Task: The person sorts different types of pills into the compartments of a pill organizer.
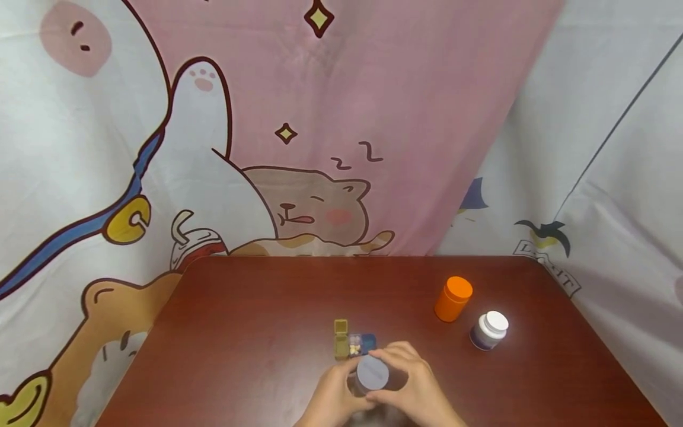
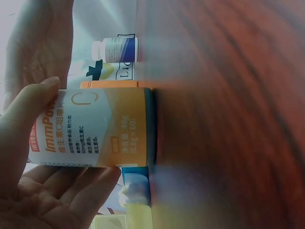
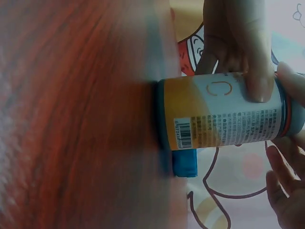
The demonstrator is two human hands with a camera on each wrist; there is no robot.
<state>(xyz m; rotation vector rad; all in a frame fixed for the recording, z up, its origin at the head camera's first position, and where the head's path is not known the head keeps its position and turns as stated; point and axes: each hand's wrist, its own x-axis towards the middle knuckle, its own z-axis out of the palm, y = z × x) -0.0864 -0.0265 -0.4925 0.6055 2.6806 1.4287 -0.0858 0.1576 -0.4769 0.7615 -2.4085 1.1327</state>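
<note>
A vitamin C bottle (image 2: 102, 129) with an orange and white label stands upright at the table's near side. My left hand (image 1: 334, 391) grips its body, the thumb (image 3: 259, 88) across the label and the other fingers round the far side. At the top, my right hand (image 1: 415, 379) pinches the grey lid (image 3: 297, 113) between thumb and fingers. Just beyond the bottle lies a small pill box, with a yellow compartment (image 1: 341, 349) whose lid is raised and a blue compartment (image 1: 368, 342). Pale pills (image 1: 354, 349) show in the section beside the yellow one.
An orange bottle (image 1: 452, 299) stands on the right side of the brown table (image 1: 256, 308). Nearer and further right is a white bottle (image 1: 489, 330) with a dark blue label. A cartoon-print curtain (image 1: 416, 118) hangs behind the table's far edge.
</note>
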